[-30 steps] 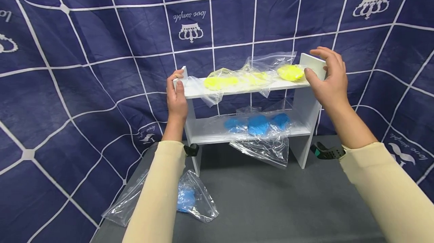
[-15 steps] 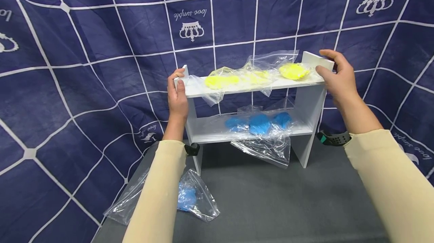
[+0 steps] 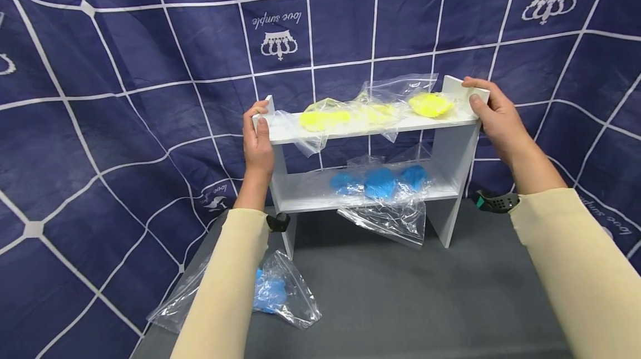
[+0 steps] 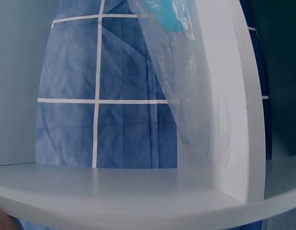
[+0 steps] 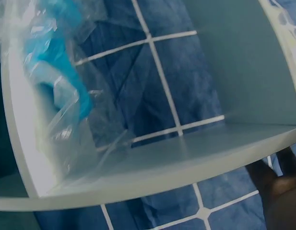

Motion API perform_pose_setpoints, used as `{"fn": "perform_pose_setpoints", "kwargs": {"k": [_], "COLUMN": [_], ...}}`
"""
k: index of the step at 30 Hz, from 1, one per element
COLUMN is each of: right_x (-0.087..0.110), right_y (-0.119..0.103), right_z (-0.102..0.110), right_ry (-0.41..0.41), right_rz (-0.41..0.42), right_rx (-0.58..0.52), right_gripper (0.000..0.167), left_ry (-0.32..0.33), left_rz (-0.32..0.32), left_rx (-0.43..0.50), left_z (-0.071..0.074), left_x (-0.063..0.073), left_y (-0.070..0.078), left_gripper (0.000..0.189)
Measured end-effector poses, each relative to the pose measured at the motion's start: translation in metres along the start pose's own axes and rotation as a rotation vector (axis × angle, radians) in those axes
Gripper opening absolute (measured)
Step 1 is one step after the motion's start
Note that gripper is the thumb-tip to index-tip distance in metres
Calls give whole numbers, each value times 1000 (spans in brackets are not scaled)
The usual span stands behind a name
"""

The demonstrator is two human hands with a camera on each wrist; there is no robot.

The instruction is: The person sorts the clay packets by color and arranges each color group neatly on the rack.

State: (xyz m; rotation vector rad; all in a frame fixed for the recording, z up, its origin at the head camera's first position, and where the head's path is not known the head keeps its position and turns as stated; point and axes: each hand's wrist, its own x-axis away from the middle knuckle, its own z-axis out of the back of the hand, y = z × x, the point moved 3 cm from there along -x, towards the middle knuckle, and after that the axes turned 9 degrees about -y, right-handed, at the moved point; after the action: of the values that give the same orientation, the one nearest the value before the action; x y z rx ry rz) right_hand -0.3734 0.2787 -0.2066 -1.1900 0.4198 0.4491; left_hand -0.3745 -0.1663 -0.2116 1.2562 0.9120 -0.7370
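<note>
A white two-tier shelf [image 3: 300,198] stands on the dark table. My left hand [image 3: 258,144] grips the top of its left side panel, thumb in front and fingers over the edge. At the other end my right hand [image 3: 501,119] holds the top of the right side panel, thumb on the near side. Clear zip bags with yellow lumps [image 3: 430,104] lie along the upper board. Bagged blue lumps [image 3: 379,183] sit on the lower board, one bag hanging over its front edge. In the right wrist view the right hand [image 5: 282,196] shows only partly, beside the panel.
Another clear bag with a blue lump [image 3: 270,293] lies on the grey table [image 3: 400,303], partly behind my left sleeve. A further clear bag [image 3: 182,298] is left of it. A blue curtain with white lines [image 3: 340,25] hangs close behind the shelf.
My right hand has moved from beside the rightmost yellow bag onto the right side panel and now grips it. The left hand keeps its grip; the shelf and bags look unchanged.
</note>
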Motion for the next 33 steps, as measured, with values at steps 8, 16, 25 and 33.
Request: {"fn": "perform_pose_setpoints", "kwargs": {"k": [8,16,25,33], "right_x": [0,-5,-3,-7], "right_y": [6,1,5,-1], "right_z": [-1,-5,-13,-8], "right_ry": [40,37,52,42], "right_rz": [60,77,76,68], "right_rx": [19,-30,-93,-93], "right_gripper": [30,28,27,27], "left_ry": [-20,-68,-233,-420], "left_rz": [91,303,436,615], "left_rx": [27,168,44,-79], "left_z": [5,9,32,49], "left_x": [4,32,85,155], "left_y": [-17,-7,6,10], "left_gripper": [27,53,54,50]}}
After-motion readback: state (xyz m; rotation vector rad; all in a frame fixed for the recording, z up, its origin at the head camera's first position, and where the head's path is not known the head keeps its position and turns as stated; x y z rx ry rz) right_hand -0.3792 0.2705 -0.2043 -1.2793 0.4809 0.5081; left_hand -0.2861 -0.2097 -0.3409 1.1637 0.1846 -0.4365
